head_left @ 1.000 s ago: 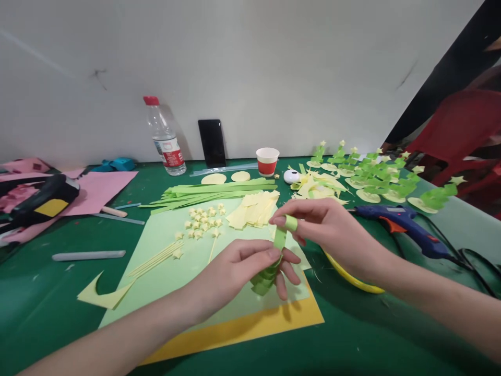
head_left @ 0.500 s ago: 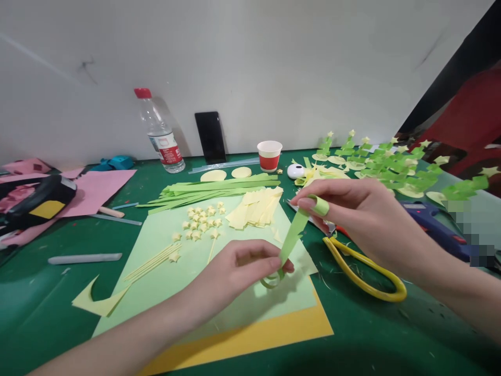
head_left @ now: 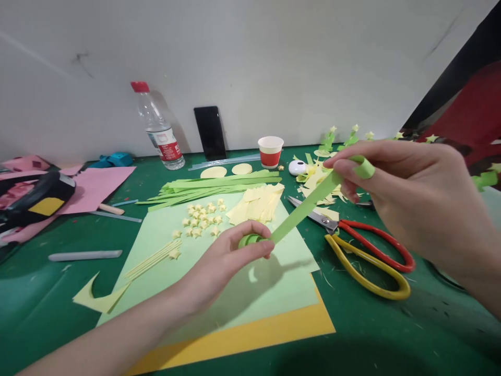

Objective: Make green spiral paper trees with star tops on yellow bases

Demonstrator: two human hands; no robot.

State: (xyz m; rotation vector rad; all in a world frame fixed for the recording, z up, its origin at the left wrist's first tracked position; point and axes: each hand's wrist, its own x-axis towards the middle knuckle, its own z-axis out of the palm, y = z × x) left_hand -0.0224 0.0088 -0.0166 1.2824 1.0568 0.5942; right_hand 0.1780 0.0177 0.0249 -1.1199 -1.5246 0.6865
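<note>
A green paper strip (head_left: pixel 305 209) stretches at a slant between my two hands, curled at both ends. My left hand (head_left: pixel 238 248) pinches its lower, coiled end above the pale green sheet (head_left: pixel 235 292). Up and to the right, my right hand (head_left: pixel 407 193) pinches the other end, where a small curl shows over the thumb. Below my right hand lie scissors (head_left: pixel 368 261) with one red and one yellow handle. Beyond my left hand are several small folded paper stars (head_left: pixel 201 222), a pile of pale yellow paper pieces (head_left: pixel 258 203) and a bundle of green strips (head_left: pixel 219 185).
At the back stand a plastic bottle (head_left: pixel 162 136), a dark phone (head_left: pixel 210 133) and a paper cup (head_left: pixel 270 151). A black tape measure (head_left: pixel 50 196) and pink paper (head_left: pixel 105 185) lie left, near a glue stick (head_left: pixel 85 255). Star-topped paper plants (head_left: pixel 348 138) are partly hidden behind my right hand.
My right hand has moved up and right, drawing the strip out longer between the hands. My left hand has shifted slightly left and up. More of the scissors shows now.
</note>
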